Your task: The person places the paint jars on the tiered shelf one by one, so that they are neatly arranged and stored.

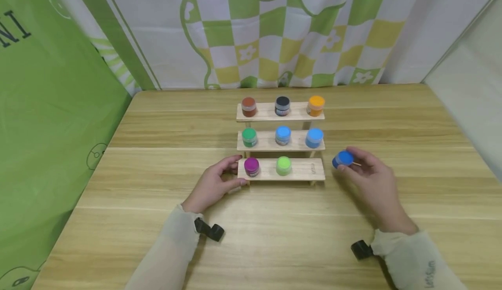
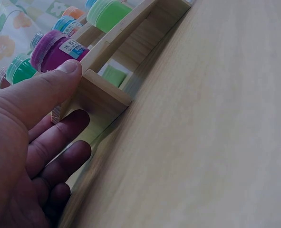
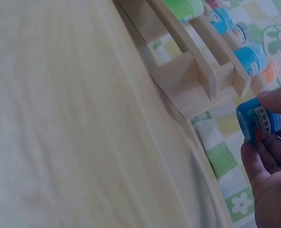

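A three-tier wooden rack [image 1: 300,170] carries small lidded paint jars. At its left end my left hand [image 1: 213,181] grips the lowest shelf, thumb at the front edge and fingers behind, beside the purple jar [image 2: 54,51]. My right hand [image 1: 374,180] pinches a dark blue paint jar [image 3: 255,119] between thumb and fingers, tilted and held off to the right of the rack. On the lowest shelf the purple jar and a light green jar [image 1: 283,166] stand at left and middle; its right end is bare.
The middle shelf bears a green jar [image 1: 249,138] and two light blue jars, one of them at the right [image 1: 314,138]. Brown, black [image 1: 282,106] and orange jars stand on top. A patterned curtain [image 1: 270,32] hangs behind the wooden table [image 1: 274,237].
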### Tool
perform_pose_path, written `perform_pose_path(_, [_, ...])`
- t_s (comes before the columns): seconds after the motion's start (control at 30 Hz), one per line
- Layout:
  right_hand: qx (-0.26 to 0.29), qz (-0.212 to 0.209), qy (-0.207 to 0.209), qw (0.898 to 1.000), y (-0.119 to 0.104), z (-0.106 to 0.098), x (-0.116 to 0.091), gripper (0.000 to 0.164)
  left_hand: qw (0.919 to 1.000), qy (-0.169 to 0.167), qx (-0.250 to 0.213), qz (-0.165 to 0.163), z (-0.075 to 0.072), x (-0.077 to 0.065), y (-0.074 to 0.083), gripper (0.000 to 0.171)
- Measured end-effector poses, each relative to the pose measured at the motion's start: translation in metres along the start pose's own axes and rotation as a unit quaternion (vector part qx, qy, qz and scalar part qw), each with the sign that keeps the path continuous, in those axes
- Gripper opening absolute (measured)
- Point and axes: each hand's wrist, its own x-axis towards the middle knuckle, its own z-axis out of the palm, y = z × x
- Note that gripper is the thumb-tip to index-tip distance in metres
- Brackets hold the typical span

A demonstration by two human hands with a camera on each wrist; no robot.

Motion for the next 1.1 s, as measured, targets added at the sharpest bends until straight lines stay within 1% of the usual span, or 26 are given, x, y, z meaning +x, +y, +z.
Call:
perform_pose_path(0.2, [0.0, -0.036, -0.017, 0.999, -0.005, 0.01, -0.003, 0.054, 1.0, 0.002, 0.003, 0.005, -0.001, -0.001, 0.0, 0.067])
perform_pose_path(0.3, [-0.006, -0.052, -0.024, 0.998, -0.007, 0.016, -0.005, 0.052, 1.0, 0.004, 0.003, 0.0, -0.002, -0.001, 0.001, 0.066])
perform_pose_path(0.5, [-0.001, -0.058, -0.046, 0.997, -0.011, 0.025, -0.008, 0.048, 1.0, 0.004, 0.002, -0.002, -0.002, -0.002, 0.001, 0.067])
perform_pose_path(0.6, [-0.021, -0.068, -0.053, 0.996, -0.013, 0.029, -0.008, 0.046, 1.0, 0.004, -0.001, 0.001, -0.002, -0.002, 0.001, 0.067])
perform_pose_path(0.77, [-0.035, -0.073, -0.065, 0.995, -0.015, 0.034, -0.007, 0.045, 1.0, 0.006, 0.001, 0.005, 0.0, -0.003, 0.002, 0.066])
perform_pose_path(1.1, [-0.043, -0.084, -0.069, 0.993, -0.015, 0.038, -0.006, 0.044, 0.9999, 0.01, 0.007, 0.007, 0.001, -0.003, 0.002, 0.066])
